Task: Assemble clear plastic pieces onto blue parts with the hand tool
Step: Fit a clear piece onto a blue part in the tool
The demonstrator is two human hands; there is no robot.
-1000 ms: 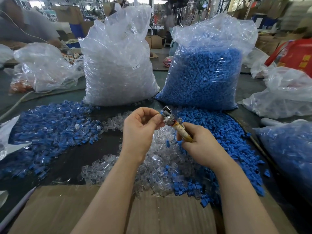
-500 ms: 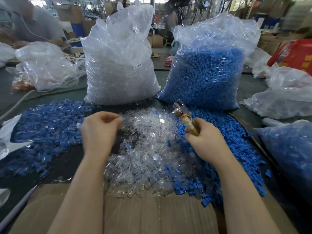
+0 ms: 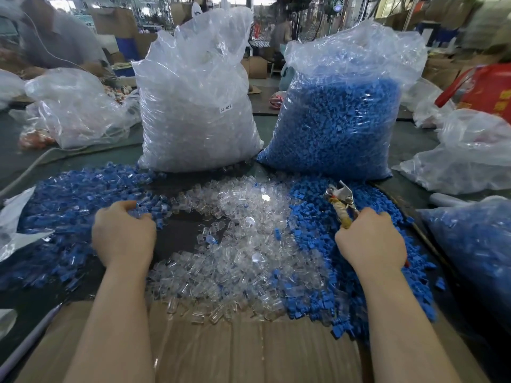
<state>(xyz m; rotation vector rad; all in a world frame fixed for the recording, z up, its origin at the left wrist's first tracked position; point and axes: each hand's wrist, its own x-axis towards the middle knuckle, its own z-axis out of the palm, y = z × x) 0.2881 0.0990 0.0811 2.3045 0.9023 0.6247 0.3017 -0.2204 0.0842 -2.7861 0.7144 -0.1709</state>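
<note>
Left hand [image 3: 123, 236] lies palm down at the edge of the assembled pile [image 3: 69, 214], fingers curled down into the pieces; cannot tell if it pinches one or just touches. Right hand [image 3: 370, 241] grips the tool [image 3: 341, 201] by its wrapped handle, metal head pointing up and away, nothing visible in the head. Right hand sits over the blue parts [image 3: 326, 244], loose on the table [image 3: 182, 233] to the right of centre. Clear pieces [image 3: 243, 244] are heaped in the middle between the hands, touching the blue parts on their right side. The assembled pile on the left shows blue parts with clear caps, so a good batch looks done. Left to do: a lot. Both loose heaps are large, and behind them stand a clear bag [image 3: 193, 106] and a blue bag [image 3: 340, 120], both full. No piece is on the tool now, so I judge this as between units: one probably dropped left, next pick not yet made. A cardboard sheet [image 3: 249, 352] lies at the near edge under the forearms. More bags [image 3: 475, 153] sit at right and far left; background is blurred.
</note>
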